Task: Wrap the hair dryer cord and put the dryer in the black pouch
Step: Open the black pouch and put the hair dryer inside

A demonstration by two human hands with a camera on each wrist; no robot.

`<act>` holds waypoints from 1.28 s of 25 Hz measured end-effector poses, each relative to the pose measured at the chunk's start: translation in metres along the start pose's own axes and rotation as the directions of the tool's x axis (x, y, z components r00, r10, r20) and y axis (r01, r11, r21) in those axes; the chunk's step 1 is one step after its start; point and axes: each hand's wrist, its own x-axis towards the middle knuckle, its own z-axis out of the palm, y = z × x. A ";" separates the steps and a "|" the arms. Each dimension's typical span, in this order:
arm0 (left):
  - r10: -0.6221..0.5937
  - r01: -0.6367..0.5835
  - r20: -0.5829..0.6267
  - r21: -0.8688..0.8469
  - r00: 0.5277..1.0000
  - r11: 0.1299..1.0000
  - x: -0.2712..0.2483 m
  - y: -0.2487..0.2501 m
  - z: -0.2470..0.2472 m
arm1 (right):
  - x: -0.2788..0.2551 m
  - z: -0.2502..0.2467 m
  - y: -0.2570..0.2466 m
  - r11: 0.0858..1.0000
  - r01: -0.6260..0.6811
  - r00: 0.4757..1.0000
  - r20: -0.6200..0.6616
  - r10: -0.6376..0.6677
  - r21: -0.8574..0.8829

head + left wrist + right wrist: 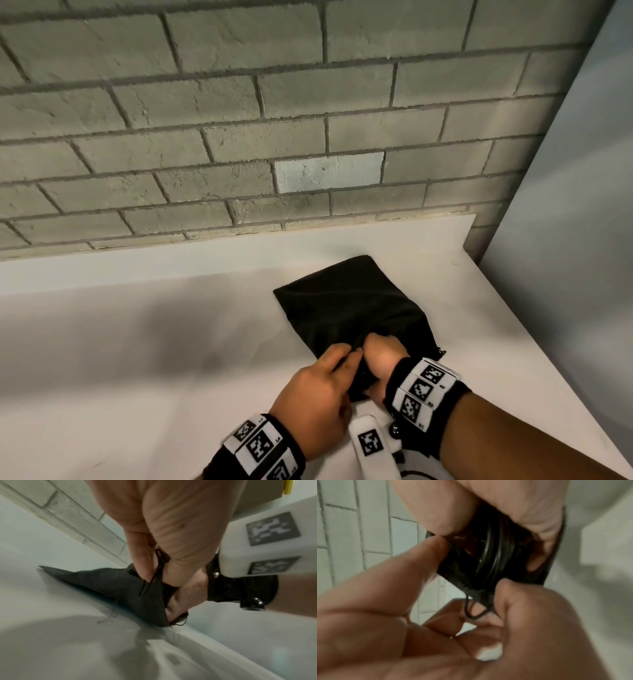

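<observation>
The black pouch lies on the white counter, its mouth towards me. My left hand pinches the pouch rim and drawstring and holds the mouth apart. My right hand reaches into the mouth, fingers curled. In the right wrist view the black coiled cord sits inside the opening between my right thumb and fingers. The dryer's body is hidden inside the pouch.
A grey brick wall runs along the back of the counter. The counter's right edge slants down beside a pale grey panel. White marker bands sit on both wrists.
</observation>
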 end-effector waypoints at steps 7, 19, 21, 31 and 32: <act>0.063 -0.063 0.001 0.121 0.998 0.991 0.001 -0.023 -0.004 | -0.018 -0.006 0.002 0.977 -0.017 0.995 0.102 -0.005 0.213; -0.119 -0.004 0.235 0.464 0.965 0.886 0.014 -0.036 -0.024 | -0.030 -0.122 -0.032 -0.445 0.097 0.817 0.327 -0.476 -0.890; -0.043 -0.026 0.130 0.490 0.991 0.871 0.028 -0.035 -0.041 | -0.036 -0.134 -0.041 -0.413 0.118 0.724 0.362 -0.586 -0.903; 0.271 -0.223 -0.406 0.162 0.873 0.961 0.127 0.034 -0.142 | -0.103 -0.200 -0.159 -0.121 0.428 0.195 0.223 -0.955 -0.895; 0.238 -0.231 -0.432 0.070 0.870 0.970 0.136 0.038 -0.138 | -0.106 -0.207 -0.167 -0.055 0.441 0.197 0.156 -0.968 -0.896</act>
